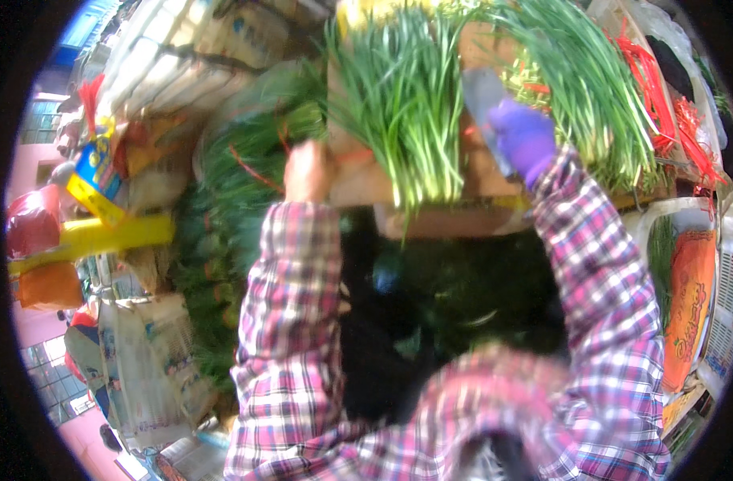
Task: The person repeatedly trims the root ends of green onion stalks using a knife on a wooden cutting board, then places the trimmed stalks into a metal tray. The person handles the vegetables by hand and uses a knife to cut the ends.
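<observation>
My right hand [521,139], in a purple glove, grips a knife with a broad grey blade [483,96] that points up and away over the wooden board [489,180]. A loose bundle of green garlic chives [423,114] lies on the board to the left of the knife, pale stem ends towards me. My left hand [307,171] is bare and blurred at the board's left edge. Thin red plastic strands [255,167] run out from it on both sides, and it appears closed on them.
More chives [595,90] are heaped at the right, beside bunches of red plastic strips [649,90]. Dark green bundles [246,156] are stacked to the left of the board. An orange printed bag [691,306] stands at the lower right, and a yellow bar [114,234] is at the left.
</observation>
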